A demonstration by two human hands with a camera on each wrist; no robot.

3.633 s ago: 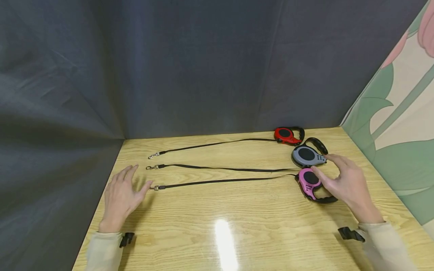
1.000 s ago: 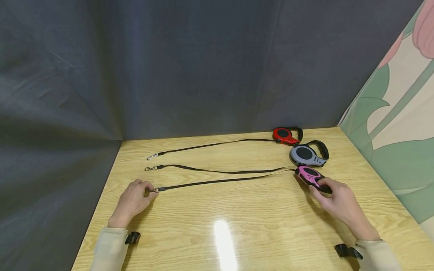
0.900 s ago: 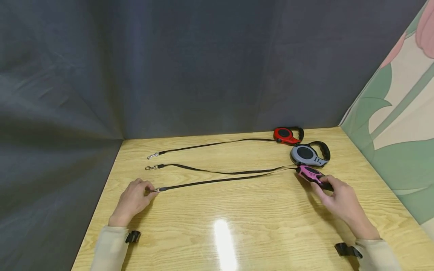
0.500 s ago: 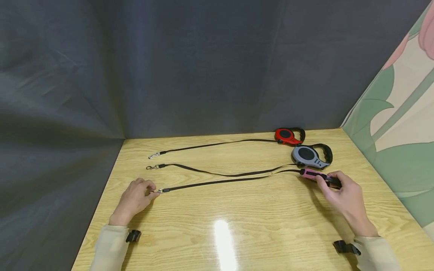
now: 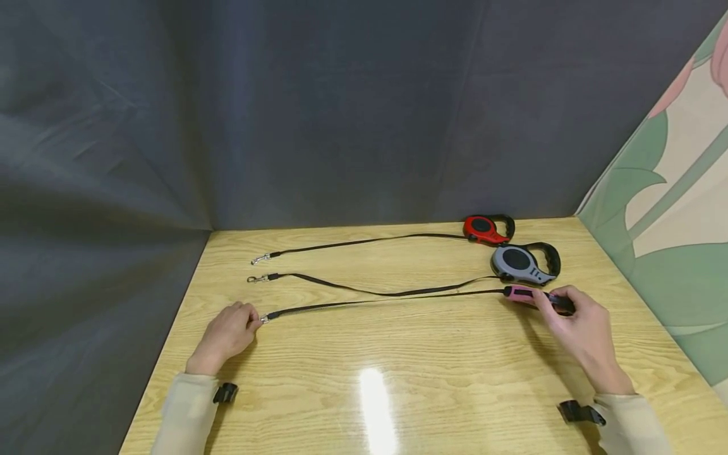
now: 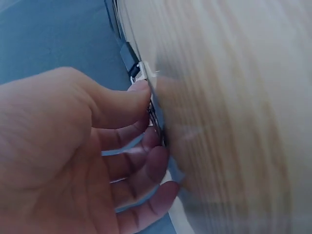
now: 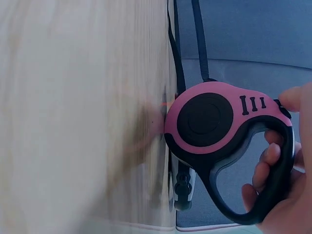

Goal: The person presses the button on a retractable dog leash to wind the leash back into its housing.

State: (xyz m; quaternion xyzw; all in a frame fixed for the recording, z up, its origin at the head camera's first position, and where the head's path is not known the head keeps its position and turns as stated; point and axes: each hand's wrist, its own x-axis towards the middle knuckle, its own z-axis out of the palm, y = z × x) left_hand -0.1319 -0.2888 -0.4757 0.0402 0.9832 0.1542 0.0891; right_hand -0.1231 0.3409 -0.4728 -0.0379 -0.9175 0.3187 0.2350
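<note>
My right hand point(image 5: 582, 325) grips the black handle of a pink retractable dog leash point(image 7: 224, 102). The leash stands on its edge on the table, and in the right wrist view my fingers wrap through the handle loop while the thumb lies by the button. Its black strap point(image 5: 364, 302) runs left to a metal snap hook point(image 5: 264, 320). My left hand point(image 5: 230, 332) pinches that hook between thumb and fingers, low over the wood. Just behind the pink leash lies a grey retractable leash point(image 5: 517, 262), and beyond it a red one point(image 5: 485, 229).
The grey leash's hook point(image 5: 257, 279) and the red leash's hook point(image 5: 260, 258) lie at the left of the wooden table point(image 5: 318, 379), their straps stretched across it. Dark cloth point(image 5: 341, 114) closes the back and left. A flowered panel point(image 5: 682, 221) stands at the right.
Both hands have come down onto the pink leash and its hook. The pink leash has turned from flat to upright on its edge, and its strap has straightened. The grey leash has shifted slightly.
</note>
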